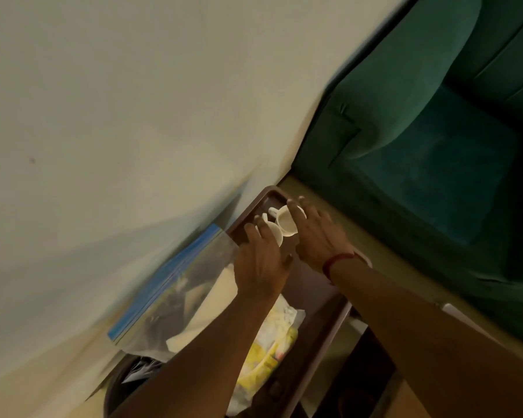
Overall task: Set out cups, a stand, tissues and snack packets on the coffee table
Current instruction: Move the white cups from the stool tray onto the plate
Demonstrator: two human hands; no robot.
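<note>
Head view comes to me steeply tilted, with a brown tray (pixel 314 291) running from 6 o'clock up to the centre. Two white cups sit at its far end, touching each other. My right hand (pixel 317 236), a red thread (pixel 338 260) at its wrist, reaches in from 4 o'clock and grips the tilted cup (pixel 287 226), fingers curled over its rim, mouth turned toward me. My left hand (pixel 263 267) comes from 7 o'clock and closes over the second cup (pixel 275 235), fingers curved across its top; motion blur softens the contact. Yellow snack packets (pixel 272 342) lie on the tray under my left forearm. A clear bag (pixel 175 285) with a blue edge lies just beside the tray at 8 o'clock. A green sofa (pixel 420 146) fills 2 o'clock.
</note>
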